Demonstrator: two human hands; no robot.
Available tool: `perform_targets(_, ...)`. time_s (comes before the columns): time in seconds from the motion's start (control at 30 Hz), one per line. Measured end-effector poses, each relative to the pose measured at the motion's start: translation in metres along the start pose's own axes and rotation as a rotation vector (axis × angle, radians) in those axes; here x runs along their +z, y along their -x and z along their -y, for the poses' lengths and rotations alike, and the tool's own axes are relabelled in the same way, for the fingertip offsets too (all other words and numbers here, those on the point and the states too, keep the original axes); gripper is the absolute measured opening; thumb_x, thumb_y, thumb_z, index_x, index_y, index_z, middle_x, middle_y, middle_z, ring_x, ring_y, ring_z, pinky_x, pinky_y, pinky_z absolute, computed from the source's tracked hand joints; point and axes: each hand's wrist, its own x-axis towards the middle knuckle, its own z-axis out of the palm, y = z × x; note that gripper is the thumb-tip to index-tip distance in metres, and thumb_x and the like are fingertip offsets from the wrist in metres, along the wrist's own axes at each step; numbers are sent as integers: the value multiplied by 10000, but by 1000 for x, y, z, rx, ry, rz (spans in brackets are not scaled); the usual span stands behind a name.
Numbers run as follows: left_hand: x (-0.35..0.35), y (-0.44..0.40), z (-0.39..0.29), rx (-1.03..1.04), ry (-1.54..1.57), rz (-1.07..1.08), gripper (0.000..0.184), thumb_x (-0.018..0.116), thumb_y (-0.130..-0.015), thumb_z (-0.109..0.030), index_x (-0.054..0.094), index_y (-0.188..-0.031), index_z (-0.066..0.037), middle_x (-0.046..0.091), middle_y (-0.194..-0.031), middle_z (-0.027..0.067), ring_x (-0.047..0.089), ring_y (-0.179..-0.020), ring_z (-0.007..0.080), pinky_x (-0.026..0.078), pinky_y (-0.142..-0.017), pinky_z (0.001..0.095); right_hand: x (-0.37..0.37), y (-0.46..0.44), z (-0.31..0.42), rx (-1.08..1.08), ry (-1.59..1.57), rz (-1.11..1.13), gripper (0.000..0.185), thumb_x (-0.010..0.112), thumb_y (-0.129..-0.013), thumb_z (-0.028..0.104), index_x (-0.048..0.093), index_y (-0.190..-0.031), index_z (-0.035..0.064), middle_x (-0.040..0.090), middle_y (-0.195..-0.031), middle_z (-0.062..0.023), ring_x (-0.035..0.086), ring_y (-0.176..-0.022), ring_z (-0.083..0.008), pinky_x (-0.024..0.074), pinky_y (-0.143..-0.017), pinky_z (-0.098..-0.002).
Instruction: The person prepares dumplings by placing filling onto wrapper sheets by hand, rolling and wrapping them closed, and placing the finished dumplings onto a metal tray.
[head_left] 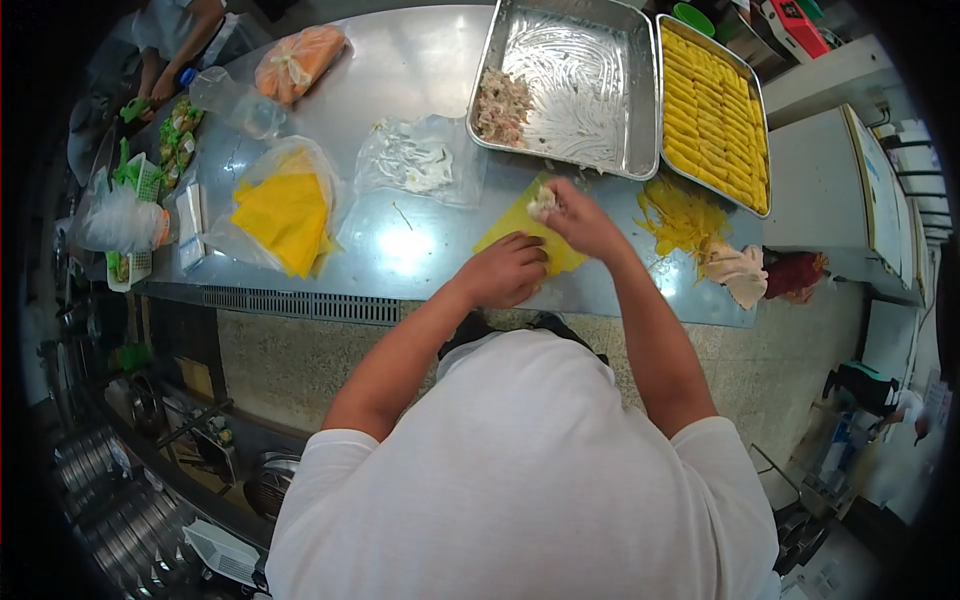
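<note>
Our right hand (580,215) pinches a lump of filling (543,203) above the yellow sheet (508,222), which we would do best to lay evenly while our left hand (503,268), its grip impossible to tell, steadies the sheet. The sheet lies on the shiny metal worktop (390,50), near the large tray (600,100), with speckled floor (290,360) beyond the edge.

The left hand (507,270) covers part of the sheet (507,223), the right hand (582,222) hides some filling (541,205), and the view's far edge cuts off the tray (590,90) and a person (168,25)
</note>
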Motion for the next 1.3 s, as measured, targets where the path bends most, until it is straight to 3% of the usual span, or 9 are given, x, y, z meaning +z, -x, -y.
perform_targets(0.1,4,16,-3,-89,132,-236,294,751,-812,-104,629,-1076,-59,617,-1208,141,602,-1142,341,502,-970,448,26,21,-16,148,-130,-42,283,684,-937,136,591,-1187,41,633,-1088,-93,625,-988,-184,513,-868,-358)
perform_targets(0.17,5,18,-5,-247,205,-348,295,766,-815,-91,622,-1069,-49,616,-1169,153,627,-1069,322,536,-895,407,42,24,-38,-81,340,-5,258,676,-869,95,613,-1111,28,646,-1085,-202,650,-978,-368,521,-859,-466)
perform_targets(0.27,4,12,-8,-572,547,-413,265,764,-877,-109,648,-1100,-25,630,-1056,145,659,-860,211,536,-750,305,61,29,-34,-138,547,-86,250,662,-831,65,631,-1077,33,616,-1124,-227,598,-1031,-443,500,-881,-506)
perform_targets(0.4,5,2,-1,-509,433,-401,97,731,-902,-91,689,-958,-24,656,-900,108,655,-774,240,537,-712,346,53,37,-26,-144,463,-103,227,689,-833,96,652,-1050,38,602,-1124,-219,594,-1056,-416,498,-899,-480)
perform_targets(0.5,5,1,0,-537,389,-310,120,744,-890,-84,680,-974,-28,654,-916,120,672,-794,252,545,-708,358,50,53,-26,-248,375,-348,185,704,-829,108,671,-1002,51,617,-1067,-183,607,-1016,-386,507,-884,-461)
perform_targets(0.8,7,-2,0,-500,130,-127,191,785,-864,-80,627,-955,-21,651,-1001,142,699,-796,263,560,-710,363,59,56,-38,-236,558,-185,214,679,-820,75,698,-1031,47,670,-1062,-119,616,-1079,-342,521,-914,-423)
perform_targets(0.97,8,-4,-11,-629,141,-246,242,804,-834,-98,643,-1003,-35,656,-1004,144,695,-826,288,561,-711,376,51,63,-37,-286,514,-439,189,636,-850,68,705,-1026,48,668,-1059,-128,624,-1075,-333,513,-920,-445)
perform_targets(1.13,13,-8,-4,-383,12,-243,279,802,-852,-148,670,-1066,-27,672,-988,145,706,-833,300,573,-732,374,37,53,-41,-206,540,-171,224,628,-842,47,718,-1047,62,668,-1017,-152,639,-1014,-351,524,-893,-455)
perform_targets(1.3,14,-7,-12,-595,245,-306,262,799,-832,-163,679,-1030,-42,674,-985,137,674,-833,327,548,-752,403,18,49,-36,-306,407,-65,219,680,-834,62,722,-1048,62,664,-969,-126,647,-961,-343,540,-841,-442)
